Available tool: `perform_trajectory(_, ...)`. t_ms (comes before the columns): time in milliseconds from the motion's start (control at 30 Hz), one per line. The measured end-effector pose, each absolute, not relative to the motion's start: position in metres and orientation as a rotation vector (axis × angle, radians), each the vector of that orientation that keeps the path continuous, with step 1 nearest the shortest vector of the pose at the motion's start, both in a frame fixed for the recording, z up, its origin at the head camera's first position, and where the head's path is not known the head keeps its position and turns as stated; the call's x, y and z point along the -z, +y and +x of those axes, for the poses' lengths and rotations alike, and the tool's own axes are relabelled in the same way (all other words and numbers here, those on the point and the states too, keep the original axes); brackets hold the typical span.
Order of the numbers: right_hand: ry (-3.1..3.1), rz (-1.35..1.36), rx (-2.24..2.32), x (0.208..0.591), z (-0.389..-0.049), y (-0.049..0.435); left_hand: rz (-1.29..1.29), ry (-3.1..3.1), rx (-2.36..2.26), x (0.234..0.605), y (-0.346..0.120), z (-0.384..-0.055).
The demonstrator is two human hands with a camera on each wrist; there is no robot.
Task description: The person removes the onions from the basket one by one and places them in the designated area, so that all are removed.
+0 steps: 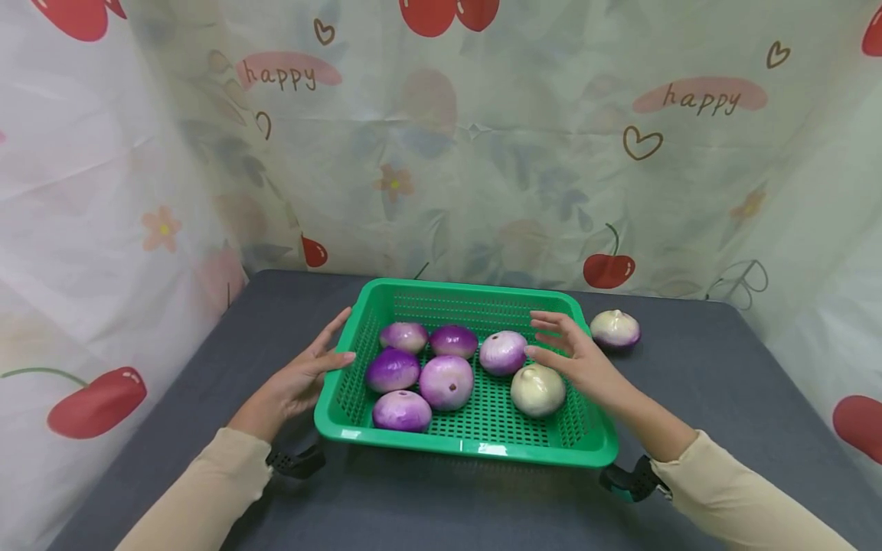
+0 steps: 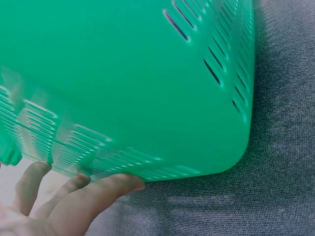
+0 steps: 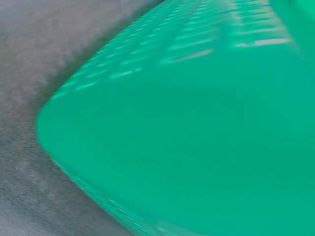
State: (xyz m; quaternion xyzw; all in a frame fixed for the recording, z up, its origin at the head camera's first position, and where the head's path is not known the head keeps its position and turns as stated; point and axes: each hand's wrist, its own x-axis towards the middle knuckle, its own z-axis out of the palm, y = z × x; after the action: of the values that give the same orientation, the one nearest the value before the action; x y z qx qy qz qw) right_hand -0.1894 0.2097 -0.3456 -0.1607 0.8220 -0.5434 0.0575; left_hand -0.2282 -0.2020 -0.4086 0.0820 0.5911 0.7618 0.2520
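A green plastic basket with slotted walls holds several purple-and-white onions, among them a pale onion at the right and a pinkish onion near the middle. My left hand holds the basket's left side, thumb over the rim and fingers along the outer wall. In the left wrist view, fingertips touch the slotted wall. Over the basket's right side hovers my right hand, fingers loosely spread, close to the pale onion and a lilac onion. The right wrist view shows only the basket's outside.
Outside the basket, beyond its right rim, another white-and-purple onion lies on the dark grey table. A printed curtain hangs behind and at both sides of the table.
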Motion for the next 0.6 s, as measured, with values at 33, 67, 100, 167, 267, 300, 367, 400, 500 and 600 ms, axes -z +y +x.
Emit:
perform_trajectory(33,2.494,-0.473,1.627,0.3485,-0.1907,0.2088,0.222,1.608,-2.072,0.4086,-0.202,-0.2279)
perform_trajectory(67,2.497,-0.461,1.607,0.3512,-0.1919,0.2082,0.222,1.609,-2.072,0.4086,-0.202,-0.2277)
perform_trajectory(100,2.501,-0.446,1.586,0.3531,-0.1926,0.2078,0.221,1.609,-2.072,0.4084,-0.2018,-0.2275)
perform_trajectory(167,2.522,-0.415,1.535,0.3548,-0.1931,0.2071,0.222,1.606,-2.072,0.4083,-0.2011,-0.2275)
perform_trajectory(267,2.542,-0.394,1.446,0.3544,-0.1933,0.2061,0.224,1.609,-2.071,0.4075,-0.2008,-0.2272)
perform_trajectory(300,2.54,-0.392,1.421,0.3539,-0.1935,0.2055,0.224,1.61,-2.072,0.4071,-0.201,-0.2269)
perform_trajectory(367,2.528,-0.393,1.379,0.3534,-0.1939,0.2043,0.22,1.61,-2.074,0.4068,-0.2012,-0.2269)
perform_trajectory(400,2.518,-0.402,1.364,0.3537,-0.1944,0.2038,0.216,1.61,-2.074,0.4067,-0.2013,-0.2269)
perform_trajectory(500,2.491,-0.458,1.32,0.3546,-0.1951,0.2027,0.211,1.609,-2.075,0.4071,-0.2013,-0.2272)
perform_trajectory(600,2.46,-0.544,1.283,0.3568,-0.1956,0.2019,0.208,1.611,-2.073,0.4077,-0.2015,-0.2273)
